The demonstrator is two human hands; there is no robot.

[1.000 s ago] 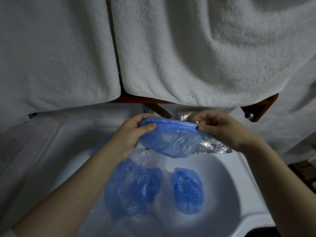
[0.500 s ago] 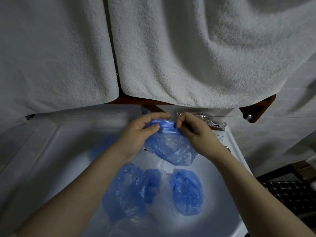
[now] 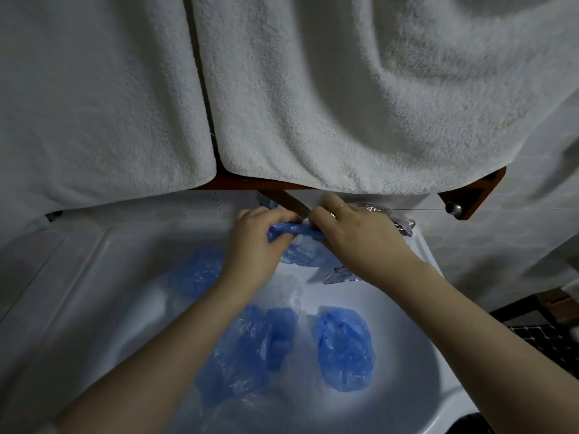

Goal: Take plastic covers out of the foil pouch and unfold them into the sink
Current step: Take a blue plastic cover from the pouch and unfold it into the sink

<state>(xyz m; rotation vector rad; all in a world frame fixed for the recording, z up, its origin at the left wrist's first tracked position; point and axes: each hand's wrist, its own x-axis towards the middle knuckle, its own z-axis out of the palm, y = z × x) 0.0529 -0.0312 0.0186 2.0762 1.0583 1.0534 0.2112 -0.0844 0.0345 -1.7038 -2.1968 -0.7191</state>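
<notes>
Gripping a blue cover (image 3: pixel 300 245) stretched left-right, both hands, left (image 3: pixel 255 245) and right (image 3: pixel 354 236), near the sink's (image 3: pixel 94 277) back edge.

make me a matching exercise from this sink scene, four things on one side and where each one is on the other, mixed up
Things:
1. held cover
2. foil pouch
3. towels
4. loose covers

Places:
A. hanging above the sink
B. lying in the basin
C. pinched between the left hand and right hand
D. on the sink's far rim, behind the right hand

Pairs: 1-C, 2-D, 3-A, 4-B
</notes>
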